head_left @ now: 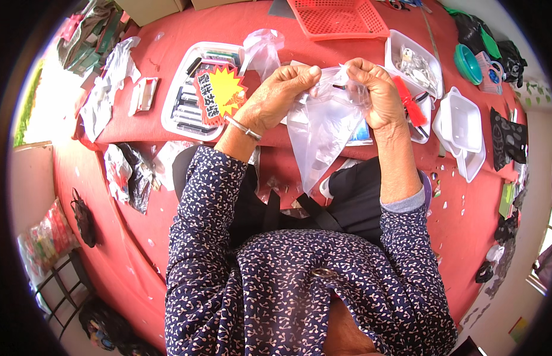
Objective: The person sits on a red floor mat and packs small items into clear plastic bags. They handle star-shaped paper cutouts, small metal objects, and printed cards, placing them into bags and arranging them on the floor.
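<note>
A clear plastic bag (pixel 318 133) hangs down in front of me, its top edge stretched between my two hands. My left hand (pixel 282 95) pinches one side of it, thumb against fingers. On the other side my right hand (pixel 374 92) grips the opposite part with its fingers curled in. A small dark mark or object shows near the bag's top; I cannot make out which. Left of my left hand, a yellow starburst card with a red edge (pixel 221 92) lies on a white tray (pixel 169 113) holding several black items. A bright red strip (pixel 410 102) is beside my right hand.
A red mesh basket (pixel 341 21) stands at the far side, with a white bin of pale cords (pixel 413 62) to its right. White plastic containers (pixel 463 127) are stacked at the right, near a green bowl (pixel 467 65). Crumpled bags (pixel 133 172) lie on the left.
</note>
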